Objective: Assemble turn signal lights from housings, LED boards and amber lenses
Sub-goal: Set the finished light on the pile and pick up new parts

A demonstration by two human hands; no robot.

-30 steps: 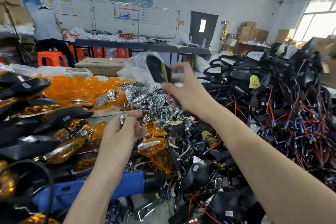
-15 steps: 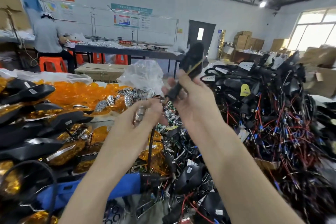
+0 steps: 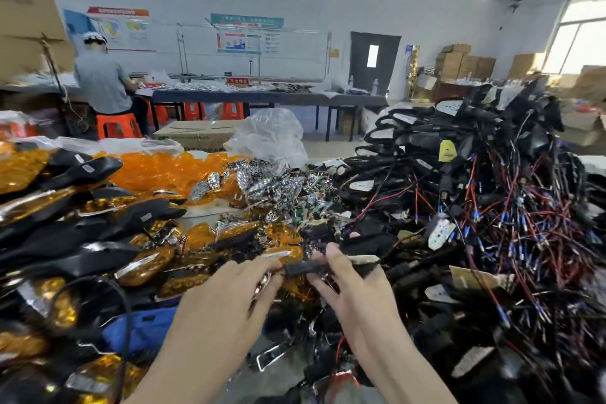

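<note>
1. L hand (image 3: 229, 298) & R hand (image 3: 355, 295) sit close together, low ctr of frame, over the parts heap.
2. R hand pinches a black housing (image 3: 308, 268): thumb on top, fingers curled under. Housing lies roughly level, w/ a pale edge poking out to the right.
3. L hand's fingers curl over a small silvery part (image 3: 262, 285). Fingertips meet the housing's left end. Blurred, so can't tell what the part is exactly.
4. Amber lenses (image 3: 157, 170): big orange pile, mid left.
5. LED boards (image 3: 272, 182): silvery heap at ctr, just right of the lenses, above the hands.
6. Wired housings (image 3: 475, 207): tall black tangle w/ red & blue leads, fills right side.
7. Finished lights (image 3: 75, 223), black w/ amber faces, stacked along left edge.
8. Blue object (image 3: 147, 328) at btm left, partly buried, a black cable looped over it.
9. Clear plastic bag (image 3: 269, 134) behind the boards, upper ctr.
10. Bkgd, upper left: a person (image 3: 101, 82) seated on an orange stool (image 3: 118, 128) at a long table (image 3: 262, 97). Cardboard boxes (image 3: 459, 64) upper right, near the window.
</note>
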